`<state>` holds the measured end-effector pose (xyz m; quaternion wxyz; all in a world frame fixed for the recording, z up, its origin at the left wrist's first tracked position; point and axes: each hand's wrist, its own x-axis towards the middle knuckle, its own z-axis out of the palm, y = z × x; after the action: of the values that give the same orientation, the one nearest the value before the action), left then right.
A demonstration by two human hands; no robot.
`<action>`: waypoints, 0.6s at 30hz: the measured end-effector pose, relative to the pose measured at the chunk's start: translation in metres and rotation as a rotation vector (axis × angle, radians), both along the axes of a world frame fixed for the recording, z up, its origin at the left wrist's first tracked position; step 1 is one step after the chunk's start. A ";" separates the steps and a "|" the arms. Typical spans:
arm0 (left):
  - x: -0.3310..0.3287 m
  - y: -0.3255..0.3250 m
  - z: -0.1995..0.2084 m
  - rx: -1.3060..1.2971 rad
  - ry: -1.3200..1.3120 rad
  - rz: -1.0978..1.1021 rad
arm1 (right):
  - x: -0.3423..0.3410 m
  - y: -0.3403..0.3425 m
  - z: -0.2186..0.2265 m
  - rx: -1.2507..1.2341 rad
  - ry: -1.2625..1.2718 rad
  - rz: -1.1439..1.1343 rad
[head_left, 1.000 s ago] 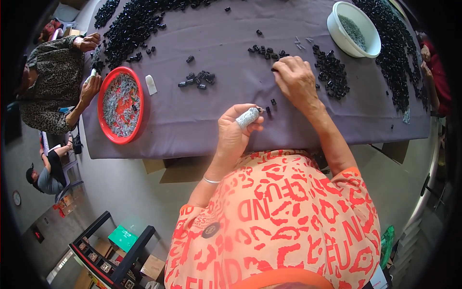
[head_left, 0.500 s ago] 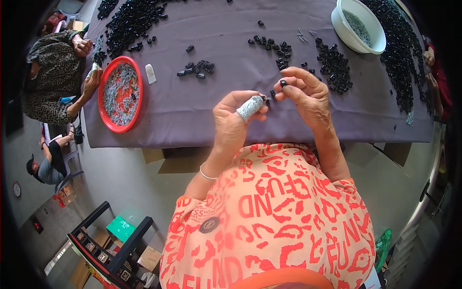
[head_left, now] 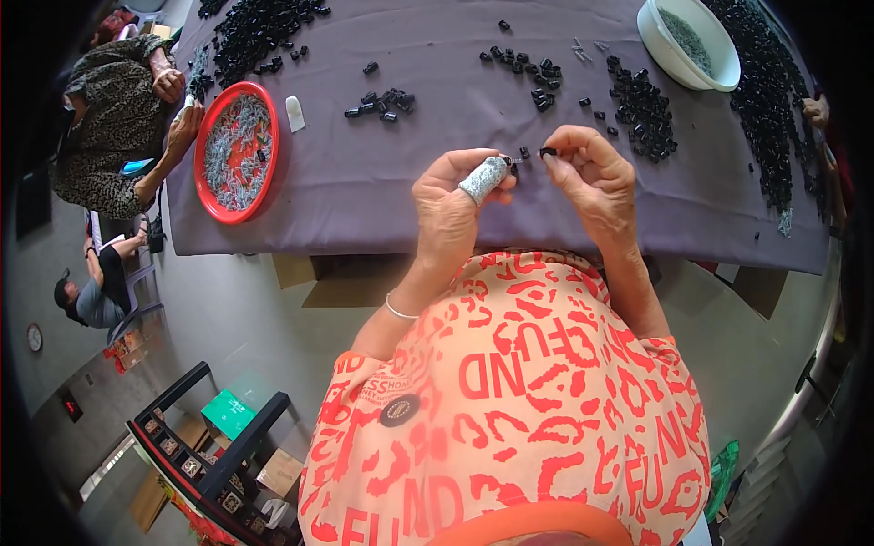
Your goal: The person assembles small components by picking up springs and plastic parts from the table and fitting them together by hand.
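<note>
My left hand point(head_left: 446, 202) is closed in a pinch near the table's front edge, its thumb wrapped in a speckled grey-white cover point(head_left: 482, 180). A small metal screw point(head_left: 516, 161) sticks out from its fingertips, beside a dark bit that I cannot make out fully. To the right, my right hand point(head_left: 599, 187) pinches a small black plastic part point(head_left: 548, 152) between thumb and fingers. The two hands are a short gap apart. Another small black part point(head_left: 524, 152) shows between them.
Loose black parts lie in clusters point(head_left: 645, 114) on the purple-grey cloth point(head_left: 455, 82), with large heaps at far left and right. A red tray point(head_left: 208, 182) of screws stands at left, a white bowl point(head_left: 657, 47) at right. A person's hand point(head_left: 185, 123) works beside the tray.
The whole view has shifted slightly, with the table's things sitting higher and more to the right. The black part in my right hand is tilted differently; both pinches stay closed.
</note>
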<state>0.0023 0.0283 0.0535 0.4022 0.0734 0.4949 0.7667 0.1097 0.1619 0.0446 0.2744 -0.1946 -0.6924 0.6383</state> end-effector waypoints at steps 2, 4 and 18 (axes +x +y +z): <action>0.000 0.000 0.000 -0.004 0.065 0.016 | 0.000 -0.007 0.009 -0.203 0.083 0.040; 0.001 -0.001 0.001 0.008 0.103 0.019 | 0.002 -0.013 0.016 -0.273 0.090 0.035; 0.008 -0.007 0.010 0.043 0.334 0.040 | 0.005 -0.031 0.017 -0.170 0.077 -0.003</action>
<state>0.0101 0.0216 0.0638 0.2975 0.1983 0.5398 0.7621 0.1145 0.1310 0.0619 0.2841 -0.1935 -0.6243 0.7015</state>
